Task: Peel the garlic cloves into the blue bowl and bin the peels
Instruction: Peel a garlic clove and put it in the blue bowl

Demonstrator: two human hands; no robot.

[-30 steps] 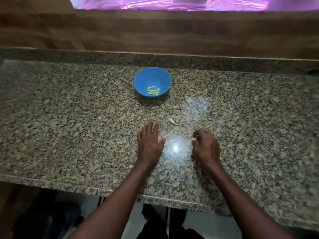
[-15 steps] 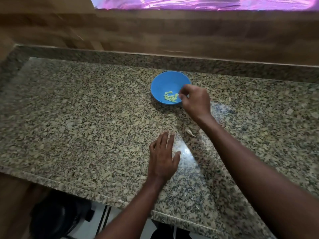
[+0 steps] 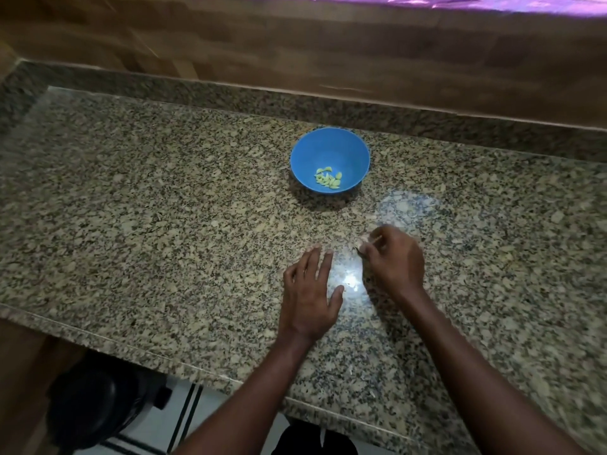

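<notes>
Between the fingertips of my right hand [image 3: 392, 257] I pinch a small pale scrap, seemingly a garlic clove [image 3: 364, 240] or its skin; the blur keeps me from telling which, so my right grip is closed on it, low over the desk [image 3: 164, 208]. I judge such a clove to be light and firm under a dry, papery, brittle skin that tears easily, so I would take it by the blunt root end with my nails and keep the pressure gentle, since a bare clove gets slippery. My left hand [image 3: 308, 297] lies flat on the desk just beside the right, fingers straight, its grip open and holding nothing. Beyond both hands, well apart from them, sits one blue bowl [image 3: 348, 149], and in its bottom lies a little heap of peeled cloves [image 3: 328, 180], about a dozen, too small and crowded to count exactly. I see one scrap in hand and one bowl; no bin shows clearly, though a dark round shape [image 3: 95, 408] sits below the desk's near edge.
</notes>
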